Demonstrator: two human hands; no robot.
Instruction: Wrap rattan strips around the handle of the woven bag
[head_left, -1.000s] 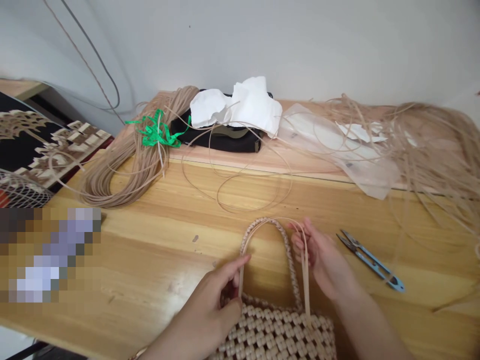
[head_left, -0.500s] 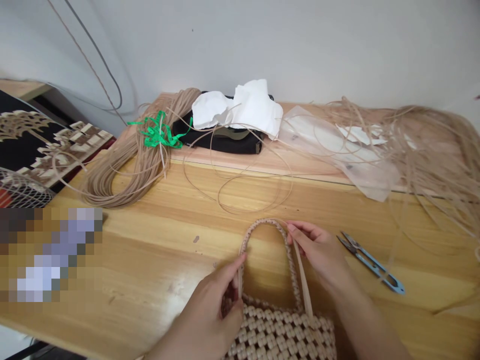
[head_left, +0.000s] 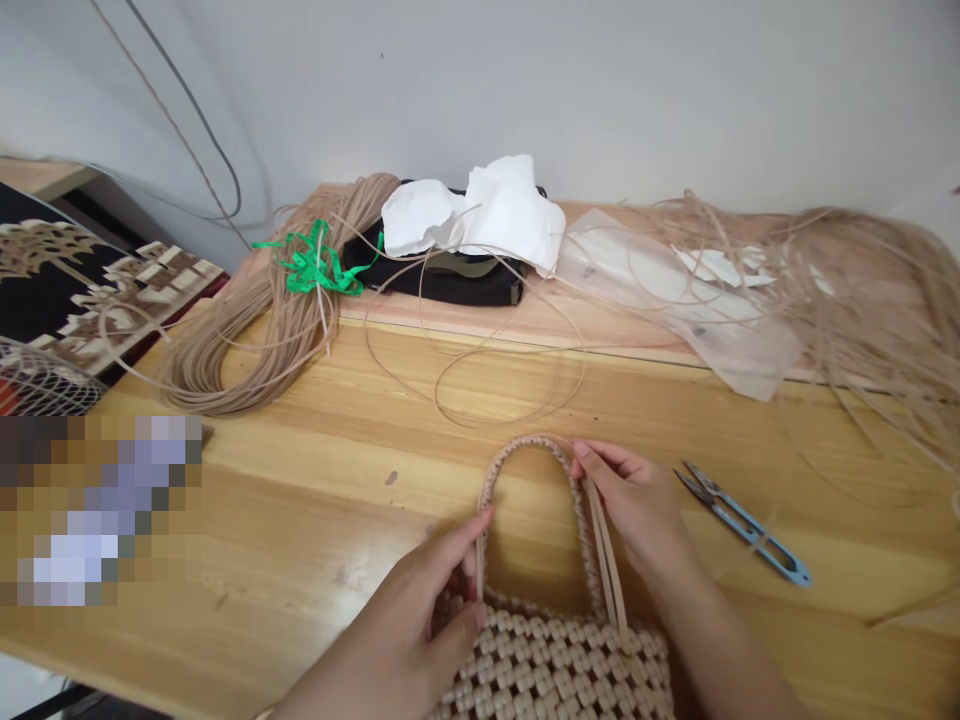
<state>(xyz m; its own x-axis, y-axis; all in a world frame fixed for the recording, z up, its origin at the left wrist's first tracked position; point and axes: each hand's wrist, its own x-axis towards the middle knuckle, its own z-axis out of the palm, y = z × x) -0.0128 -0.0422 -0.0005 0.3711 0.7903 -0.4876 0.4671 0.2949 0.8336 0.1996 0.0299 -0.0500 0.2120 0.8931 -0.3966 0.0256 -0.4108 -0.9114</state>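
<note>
A woven cane basket (head_left: 555, 665) lies at the near edge of the wooden table (head_left: 315, 500), its arched braided handle (head_left: 525, 448) pointing away from me. My left hand (head_left: 416, 620) pinches the left leg of the handle near its base. My right hand (head_left: 637, 505) rests on the right leg of the handle, fingers closed on flat cane strips (head_left: 607, 560) that run down to the basket's rim.
Blue thread snips (head_left: 746, 525) lie right of my right hand. A coil of cane tied with green ribbon (head_left: 311, 265) sits at back left. White paper on a black pouch (head_left: 480, 215), a plastic sheet (head_left: 675, 290) and loose cane strands (head_left: 862, 290) cover the back.
My right hand has slid from beside the handle's right leg onto it, fingers now closer to the arch. My left hand keeps its pinch on the left leg.
</note>
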